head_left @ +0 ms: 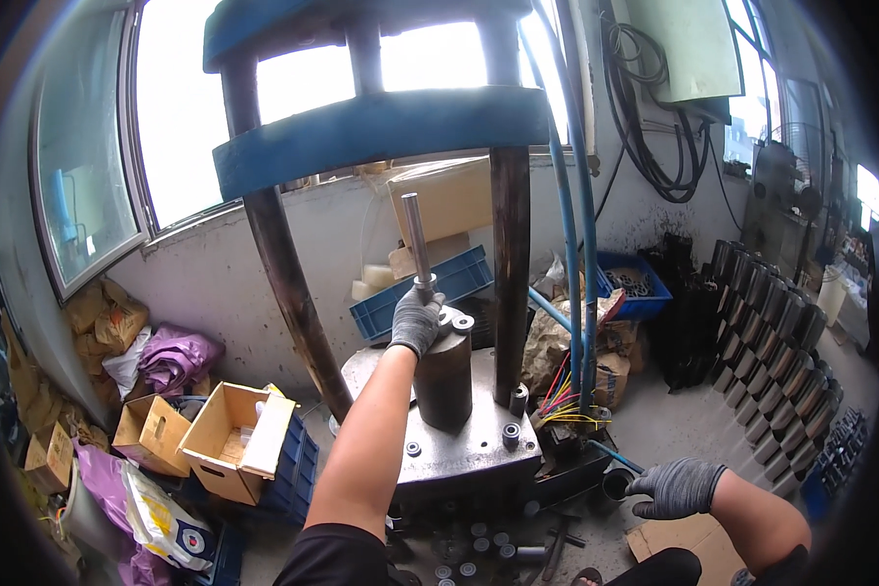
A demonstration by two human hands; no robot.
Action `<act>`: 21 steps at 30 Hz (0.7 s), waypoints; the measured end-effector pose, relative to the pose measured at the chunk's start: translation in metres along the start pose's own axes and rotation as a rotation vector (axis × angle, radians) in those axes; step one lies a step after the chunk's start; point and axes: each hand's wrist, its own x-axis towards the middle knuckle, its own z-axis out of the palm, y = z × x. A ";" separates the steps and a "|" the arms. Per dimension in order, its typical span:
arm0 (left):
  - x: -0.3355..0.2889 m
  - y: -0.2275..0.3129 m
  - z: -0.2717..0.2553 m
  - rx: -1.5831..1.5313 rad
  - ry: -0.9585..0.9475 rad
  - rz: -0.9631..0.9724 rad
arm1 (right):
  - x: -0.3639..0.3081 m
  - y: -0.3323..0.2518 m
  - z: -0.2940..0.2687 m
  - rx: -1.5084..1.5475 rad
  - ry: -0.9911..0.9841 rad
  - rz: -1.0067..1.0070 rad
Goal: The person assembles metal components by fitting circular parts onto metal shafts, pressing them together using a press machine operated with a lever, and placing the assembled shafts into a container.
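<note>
My left hand [418,320], in a grey glove, reaches forward and closes around the lower end of an upright metal rod [416,234] with a collar. The rod stands over a dark steel cylinder [443,386] on the metal bed plate [459,451] of a press. Small metal rings [463,322] rest on the cylinder's top, beside my fingers. At the lower right, my right hand [679,486], also gloved in grey, is closed at the end of a thin blue lever [612,455]. The rod's lower tip is hidden by my left hand.
The press's blue crossbeam [381,135] spans above, between two dark columns. Wooden boxes [227,439] and bags stand at left. Stacked metal cylinders [772,371] fill the right side. A blue crate [635,285] holds rings, and loose metal parts [479,545] lie on the floor.
</note>
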 end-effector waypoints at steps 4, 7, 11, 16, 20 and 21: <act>-0.002 -0.007 -0.004 -0.028 0.037 0.058 | -0.001 -0.026 0.023 -0.088 -0.103 0.068; -0.010 0.004 -0.008 -0.046 0.070 0.075 | -0.009 -0.052 0.047 -0.068 -0.197 0.158; -0.020 0.024 -0.005 -0.120 0.080 0.078 | -0.021 -0.040 0.121 0.057 0.153 0.136; -0.010 -0.005 -0.002 -0.036 0.133 0.258 | -0.017 -0.039 0.123 0.129 0.255 0.163; -0.016 0.005 -0.004 0.002 0.109 0.215 | -0.019 -0.043 0.111 0.154 0.279 0.166; -0.018 0.008 -0.005 0.010 0.101 0.184 | -0.019 -0.044 0.109 0.157 0.278 0.175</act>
